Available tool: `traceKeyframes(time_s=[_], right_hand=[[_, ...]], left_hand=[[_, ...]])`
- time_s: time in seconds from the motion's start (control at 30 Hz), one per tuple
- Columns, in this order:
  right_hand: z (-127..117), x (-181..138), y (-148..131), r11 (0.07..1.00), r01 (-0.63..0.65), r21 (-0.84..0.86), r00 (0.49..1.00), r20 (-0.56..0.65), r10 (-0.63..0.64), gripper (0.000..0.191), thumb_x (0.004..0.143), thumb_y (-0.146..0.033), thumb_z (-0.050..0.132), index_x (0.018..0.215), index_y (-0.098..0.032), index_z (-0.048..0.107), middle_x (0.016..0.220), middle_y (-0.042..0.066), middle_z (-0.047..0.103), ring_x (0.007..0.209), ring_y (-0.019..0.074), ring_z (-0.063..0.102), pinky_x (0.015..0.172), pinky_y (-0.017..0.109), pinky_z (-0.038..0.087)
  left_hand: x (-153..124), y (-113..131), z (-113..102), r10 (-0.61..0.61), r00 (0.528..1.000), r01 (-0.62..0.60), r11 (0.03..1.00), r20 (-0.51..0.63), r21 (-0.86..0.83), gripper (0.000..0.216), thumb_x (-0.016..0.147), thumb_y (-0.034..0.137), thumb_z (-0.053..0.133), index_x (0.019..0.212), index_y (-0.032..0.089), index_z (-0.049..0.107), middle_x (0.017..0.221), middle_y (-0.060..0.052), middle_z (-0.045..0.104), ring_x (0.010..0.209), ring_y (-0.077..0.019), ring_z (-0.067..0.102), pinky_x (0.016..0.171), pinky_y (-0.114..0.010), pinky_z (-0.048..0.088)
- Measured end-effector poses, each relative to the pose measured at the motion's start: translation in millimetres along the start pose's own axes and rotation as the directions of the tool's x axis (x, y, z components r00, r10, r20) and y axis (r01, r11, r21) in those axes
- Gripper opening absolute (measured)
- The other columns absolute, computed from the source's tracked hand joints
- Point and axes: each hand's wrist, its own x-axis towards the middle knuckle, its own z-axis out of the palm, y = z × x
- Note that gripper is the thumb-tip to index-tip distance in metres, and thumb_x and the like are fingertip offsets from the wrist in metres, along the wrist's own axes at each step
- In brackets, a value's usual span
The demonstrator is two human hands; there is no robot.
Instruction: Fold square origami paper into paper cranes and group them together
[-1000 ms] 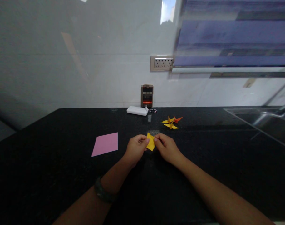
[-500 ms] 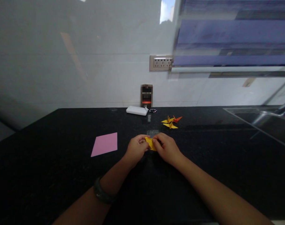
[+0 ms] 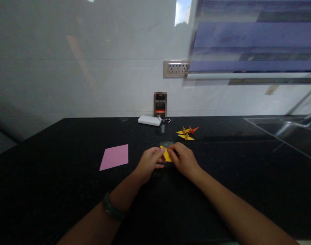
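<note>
A small folded yellow paper (image 3: 167, 155) rests low over the black countertop (image 3: 55, 190), pinched between both hands. My left hand (image 3: 149, 162) grips its left edge with thumb and fingers closed. My right hand (image 3: 184, 160) is closed on its right side, fingertips pressed on the fold. A dark band sits on my left wrist. A flat pink paper sheet (image 3: 114, 157) lies to the left of my hands.
Three folded paper cranes (image 3: 187, 133), yellow and orange, sit behind my hands. A white box (image 3: 149, 120) and a dark upright object (image 3: 160, 104) stand by the wall under a socket (image 3: 176, 68). A steel sink (image 3: 290, 131) is at the right.
The yellow paper was held up between my fingertips, then brought down toward the counter. My fingers have shifted on it, and a different face shows now.
</note>
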Motion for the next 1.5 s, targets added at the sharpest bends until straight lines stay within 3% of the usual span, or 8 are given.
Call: traceKeyframes(time_s=[0.23,0.43,0.6,0.7,0.93,1.2,1.5], right_hand=[[-1,-1,-5,0.998,0.018,0.055,1.000,0.019,-0.019,0.013,0.081,-0.019,0.043,0.080,-0.018,0.056,0.075,0.004,0.057,0.070,0.0141,0.054,0.062,0.024,0.041],[6,-4,0,0.952,-0.195,0.236,0.973,-0.078,0.218,0.014,0.081,-0.021,0.043,0.093,-0.018,0.051,0.071,0.002,0.059,0.062,0.0130,0.056,0.058,0.024,0.044],[1,0,3,0.990,-0.024,0.136,0.994,-0.103,0.038,0.012,0.079,-0.017,0.046,0.082,-0.019,0.058,0.079,0.004,0.059,0.076,0.0151,0.056,0.068,0.026,0.045],[-1,1,3,0.997,0.036,0.071,0.995,-0.091,-0.029,0.016,0.079,-0.018,0.048,0.089,-0.019,0.060,0.086,0.006,0.057,0.082,0.0156,0.055,0.072,0.027,0.046],[-2,0,4,0.997,0.071,-0.034,0.995,-0.067,-0.073,0.023,0.079,-0.021,0.049,0.099,-0.020,0.061,0.089,0.007,0.057,0.080,0.0152,0.057,0.068,0.026,0.048],[-5,0,3,0.988,0.131,-0.081,0.990,-0.038,-0.135,0.024,0.082,-0.022,0.046,0.099,-0.021,0.063,0.089,0.007,0.057,0.076,0.0138,0.055,0.064,0.024,0.046],[-4,-1,4,0.980,0.158,-0.118,0.987,0.006,-0.159,0.027,0.081,-0.019,0.045,0.101,-0.025,0.063,0.093,0.007,0.058,0.079,0.0156,0.054,0.066,0.026,0.045]], left_hand=[[0,-2,-1,-0.002,1.000,0.002,1.000,0.022,0.012,0.029,0.063,0.034,0.065,0.082,0.013,0.058,0.077,-0.004,0.063,0.067,-0.0119,0.058,0.053,-0.020,0.045],[1,-4,-3,0.017,0.999,-0.014,0.999,0.051,-0.050,0.025,0.068,0.030,0.061,0.085,0.012,0.061,0.084,-0.007,0.064,0.071,-0.0133,0.059,0.055,-0.021,0.047],[3,-5,-4,0.033,0.999,-0.029,0.995,0.039,-0.099,0.023,0.070,0.030,0.059,0.085,0.013,0.063,0.080,-0.005,0.063,0.068,-0.0112,0.058,0.053,-0.020,0.047],[4,-5,-4,0.039,0.999,-0.034,0.992,0.038,-0.123,0.022,0.071,0.029,0.058,0.085,0.013,0.063,0.079,-0.005,0.063,0.064,-0.0094,0.057,0.052,-0.019,0.048],[3,-4,-4,0.038,0.998,-0.032,0.990,0.046,-0.137,0.023,0.072,0.030,0.058,0.086,0.013,0.063,0.081,-0.006,0.064,0.067,-0.0098,0.058,0.054,-0.018,0.048],[2,0,-2,0.030,0.999,-0.034,0.990,-0.027,-0.135,0.021,0.070,0.028,0.060,0.082,0.011,0.063,0.072,-0.004,0.062,0.059,-0.0080,0.055,0.051,-0.018,0.048],[2,0,-2,0.031,0.995,-0.042,0.993,-0.093,-0.114,0.022,0.070,0.026,0.059,0.085,0.010,0.063,0.078,-0.006,0.063,0.064,-0.0098,0.057,0.051,-0.018,0.048]])
